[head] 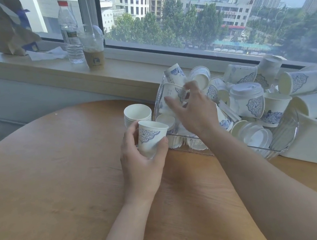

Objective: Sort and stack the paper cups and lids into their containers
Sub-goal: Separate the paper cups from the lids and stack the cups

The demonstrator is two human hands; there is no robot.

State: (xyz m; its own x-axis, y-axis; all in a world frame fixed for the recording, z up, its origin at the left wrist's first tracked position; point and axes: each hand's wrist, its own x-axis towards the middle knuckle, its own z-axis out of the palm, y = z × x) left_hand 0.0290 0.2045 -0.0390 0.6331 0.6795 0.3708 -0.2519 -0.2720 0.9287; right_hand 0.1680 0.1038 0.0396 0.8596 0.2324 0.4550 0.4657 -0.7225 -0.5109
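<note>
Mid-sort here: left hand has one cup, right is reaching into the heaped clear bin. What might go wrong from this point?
1. The right hand is pulling a cup from the heaped pile in the clear bin; neighbouring cups leaning over it may tumble out.
2. The left hand grips its held cup by the thin wall, so it could crush.
3. The stack of cups beside it could get knocked.
</note>
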